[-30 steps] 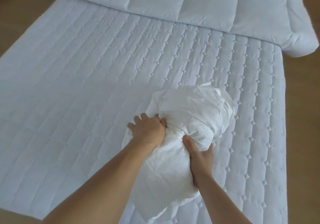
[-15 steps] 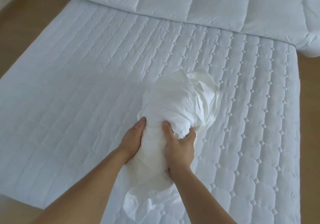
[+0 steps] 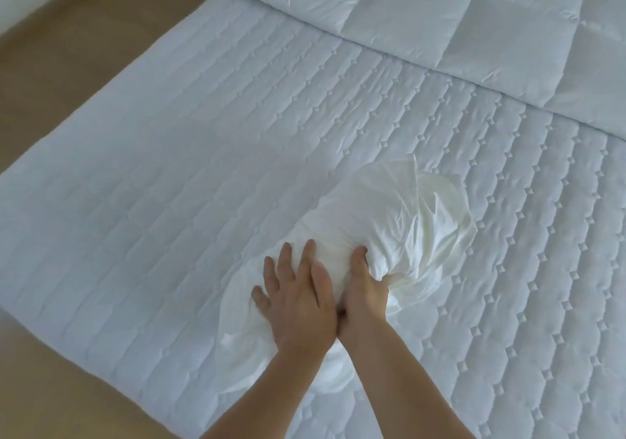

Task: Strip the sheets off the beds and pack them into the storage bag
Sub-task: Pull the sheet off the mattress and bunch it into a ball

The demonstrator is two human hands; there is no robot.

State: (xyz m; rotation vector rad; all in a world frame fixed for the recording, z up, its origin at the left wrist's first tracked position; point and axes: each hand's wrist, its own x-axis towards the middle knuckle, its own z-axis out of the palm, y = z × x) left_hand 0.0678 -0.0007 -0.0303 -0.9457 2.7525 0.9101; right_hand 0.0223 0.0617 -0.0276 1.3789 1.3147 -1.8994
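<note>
Pressing down on the wadded sheet [image 3: 399, 221], we have it lying on the bare quilted mattress [image 3: 169, 184], in the lower middle of the frame and a little right of centre. Our left hand [image 3: 298, 299] lies flat on the near end of the bundle, with fingers straight and spread, grasping nothing. Our right hand [image 3: 364, 293], touching it along the thumb side, is clenched on a gathered waist of the cloth, with the thumb up and the fingers dug into the folds.

The relation that matters is the bundle's long axis. It runs from the loose tail at the lower centre of the frame, under both wrists, up and to the right to the swollen head of the wad. Most of the bulk therefore lies beyond the right hand's grip, toward the upper right, and only the thin tail lies on our side. We judge the right hand to be nearer the mass and better placed to carry it, while the left would have to curl under the near end.

The storage bag is nowhere in view. A folded duvet [image 3: 423, 21] crosses the upper right of the frame, and the brown floor [image 3: 67, 49] shows at the upper left.
</note>
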